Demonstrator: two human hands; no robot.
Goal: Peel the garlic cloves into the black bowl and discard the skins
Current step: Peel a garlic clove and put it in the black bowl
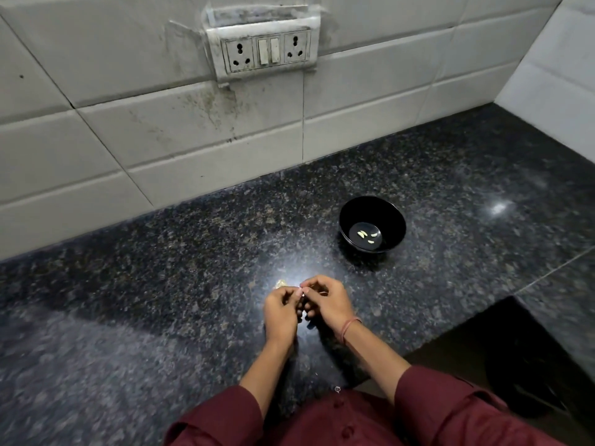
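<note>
Lighting: dim, from overhead. Glare: a broad white patch is thrown on the granite countertop (193, 252) at centre, and a smaller highlight is seen right of the black bowl (351, 214). Shadow: a dark diagonal band at left. Blur: the near countertop is smeared. Distortion: wall tiles (128, 133) are bowed towards the edges.

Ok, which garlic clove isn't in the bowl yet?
The clove pinched between the left hand and right hand over the counter; the other cloves lie peeled inside the black bowl.
</note>
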